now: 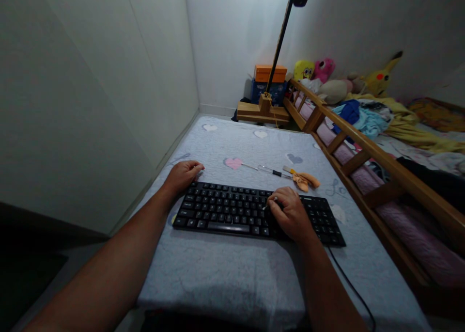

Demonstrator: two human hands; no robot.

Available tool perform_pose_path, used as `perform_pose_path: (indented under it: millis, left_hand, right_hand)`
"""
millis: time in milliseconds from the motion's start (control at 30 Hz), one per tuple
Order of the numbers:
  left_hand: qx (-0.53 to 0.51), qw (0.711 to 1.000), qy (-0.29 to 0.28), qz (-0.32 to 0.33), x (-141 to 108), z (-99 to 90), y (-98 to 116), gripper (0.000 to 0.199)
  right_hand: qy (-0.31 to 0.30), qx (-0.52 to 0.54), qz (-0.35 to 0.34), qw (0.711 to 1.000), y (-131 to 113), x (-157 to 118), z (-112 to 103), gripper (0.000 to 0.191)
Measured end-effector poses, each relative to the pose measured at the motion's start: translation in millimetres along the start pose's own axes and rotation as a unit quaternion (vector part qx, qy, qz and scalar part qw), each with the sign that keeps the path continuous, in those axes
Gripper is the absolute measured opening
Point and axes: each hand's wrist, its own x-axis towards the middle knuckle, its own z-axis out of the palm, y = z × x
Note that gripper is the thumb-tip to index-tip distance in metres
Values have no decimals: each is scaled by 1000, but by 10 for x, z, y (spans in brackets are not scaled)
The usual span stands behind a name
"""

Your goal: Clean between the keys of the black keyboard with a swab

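A black keyboard (228, 208) lies across the cloth-covered table. My left hand (184, 173) rests on the cloth by the keyboard's upper left corner, its fingers curled together; anything inside them is hidden. Over the right part of the keys, my right hand (285, 208) is closed in a pinch, with a small whitish thing between thumb and fingers that is too small to name. Behind the keyboard lie a thin metal tool (250, 166), a tool with a black grip (276, 173), a yellow-handled brush (288, 169) and an orange cloth piece (305, 181).
The keyboard's cable (350, 283) runs toward the table's front right. A wooden bed rail (358, 140) borders the right side, with bedding and plush toys beyond. White cabinet doors (109, 89) stand at the left. A wooden stand (264, 110) with a black pole is behind the table.
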Motion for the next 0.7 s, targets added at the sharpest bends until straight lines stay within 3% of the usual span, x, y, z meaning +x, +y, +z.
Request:
perform_pose_path:
  millis: [267, 700]
  left_hand:
    - [10, 1000, 5, 7, -8, -1, 39, 38]
    - [4, 1000, 5, 5, 5, 4, -1, 39]
  right_hand:
    - [16, -3, 3, 1000, 37, -1, 6, 16]
    - [-9, 21, -7, 1000, -5, -17, -8, 16]
